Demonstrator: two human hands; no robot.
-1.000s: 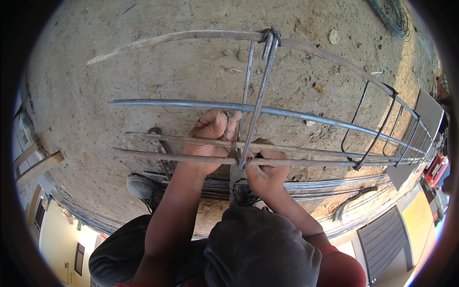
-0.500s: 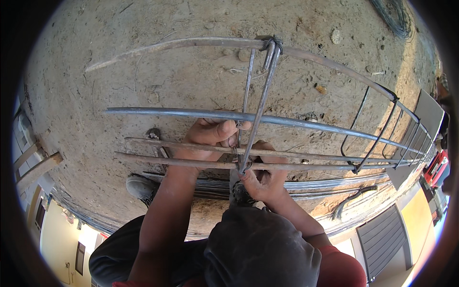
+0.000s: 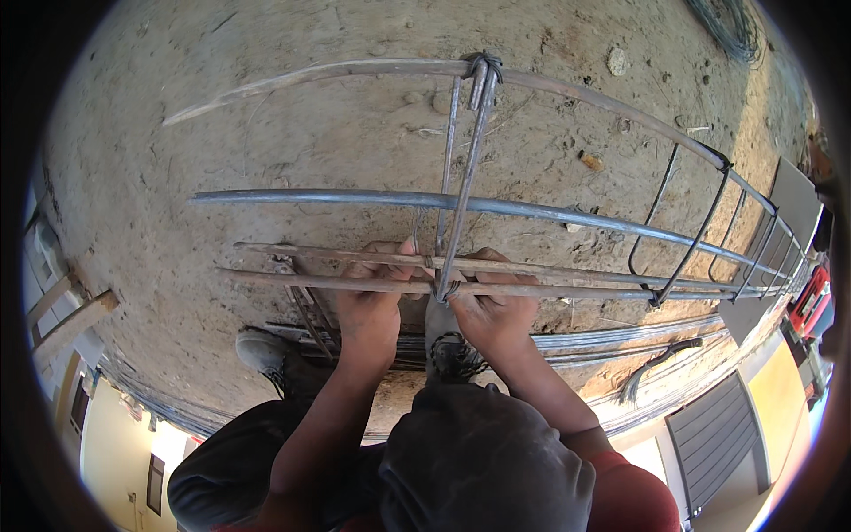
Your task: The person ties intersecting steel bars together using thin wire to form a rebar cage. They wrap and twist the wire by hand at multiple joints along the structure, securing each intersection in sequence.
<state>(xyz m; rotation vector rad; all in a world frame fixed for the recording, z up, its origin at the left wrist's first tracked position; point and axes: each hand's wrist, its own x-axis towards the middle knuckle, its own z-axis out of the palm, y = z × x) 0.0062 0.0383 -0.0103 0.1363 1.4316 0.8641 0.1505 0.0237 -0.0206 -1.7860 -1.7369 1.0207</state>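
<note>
A rebar cage of long steel bars [image 3: 550, 210] and bent stirrups [image 3: 466, 168] stretches across the view in front of me. My left hand [image 3: 377, 279] is closed around the two near bars, left of the nearest stirrup. Its fingertips pinch a thin tie wire [image 3: 418, 222] that rises beside the stirrup. On the other side of that stirrup, my right hand [image 3: 498, 306] is closed on the near bars at the corner joint; its fingertips are partly hidden behind the steel. A dark wire tie [image 3: 483, 64] binds the stirrup's top corner to the far bar.
Loose rods [image 3: 612, 340] lie on the dirt ground beneath the cage. A bundle of cut tie wire [image 3: 651, 368] rests at right, and a wire coil [image 3: 729, 34] at upper right. My shoe [image 3: 260, 348] and a wooden piece [image 3: 75, 319] are at left.
My left hand has come down from the middle bar to the two near bars, uncovering the thin wire. The cage's near end has shifted slightly up and left. My right hand stays at the joint.
</note>
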